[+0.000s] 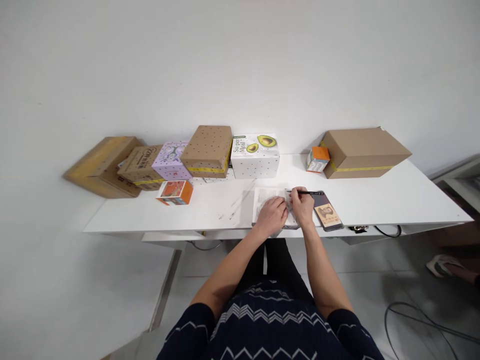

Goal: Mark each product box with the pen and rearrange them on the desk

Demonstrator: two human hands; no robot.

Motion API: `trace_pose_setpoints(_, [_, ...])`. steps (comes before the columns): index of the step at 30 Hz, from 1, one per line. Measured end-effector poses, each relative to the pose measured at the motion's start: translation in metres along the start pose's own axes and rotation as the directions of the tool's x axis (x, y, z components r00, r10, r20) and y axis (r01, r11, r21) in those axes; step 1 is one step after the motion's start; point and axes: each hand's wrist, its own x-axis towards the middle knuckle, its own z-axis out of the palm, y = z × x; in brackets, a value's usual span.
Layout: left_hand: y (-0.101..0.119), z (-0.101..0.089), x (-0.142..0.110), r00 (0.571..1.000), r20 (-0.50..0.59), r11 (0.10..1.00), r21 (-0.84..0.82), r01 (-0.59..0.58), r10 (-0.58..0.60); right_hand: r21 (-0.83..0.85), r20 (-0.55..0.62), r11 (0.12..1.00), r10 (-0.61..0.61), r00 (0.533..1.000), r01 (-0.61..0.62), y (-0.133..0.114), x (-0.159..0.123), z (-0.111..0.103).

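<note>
My right hand [302, 205] is closed around a dark pen [312, 193] that lies nearly level, its tip pointing left over a white sheet of paper [267, 197] on the white table [393, 200]. My left hand [272, 215] rests on the same sheet, fingers curled, pressing it down beside the right hand. A phone [327, 212] with a picture on its screen lies just right of my right hand, near the table's front edge.
Along the back stand several boxes: a flat brown one [101, 165], a printed carton [142, 165], a purple box [171, 160], a dotted brown box [208, 150], a white avocado box [255, 155], a large brown carton [362, 150]. Small orange boxes [175, 192] [318, 158]. Cables on floor [412, 315].
</note>
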Motion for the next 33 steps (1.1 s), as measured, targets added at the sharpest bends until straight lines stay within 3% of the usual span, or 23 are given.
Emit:
trace_pose_setpoints(26, [0.0012, -0.0018, 0.0007, 1.0, 0.006, 1.0, 0.003, 0.005, -0.005, -0.077, 0.07, 0.996, -0.032, 0.997, 0.037, 0.0059, 0.0014, 0.0014])
trace_pose_setpoints(29, [0.0011, -0.0014, 0.0004, 1.0, 0.009, 1.0, 0.0, 0.004, -0.004, -0.023, 0.032, 1.0, -0.019, 0.999, 0.02, 0.0045, 0.0003, 0.0013])
trace_pose_setpoints(33, [0.0007, -0.0016, 0.0, 1.0, 0.0, 1.0, 0.021, -0.006, 0.006, 0.189, -0.09, 0.982, 0.026, 0.996, -0.009, 0.0041, -0.0017, 0.0008])
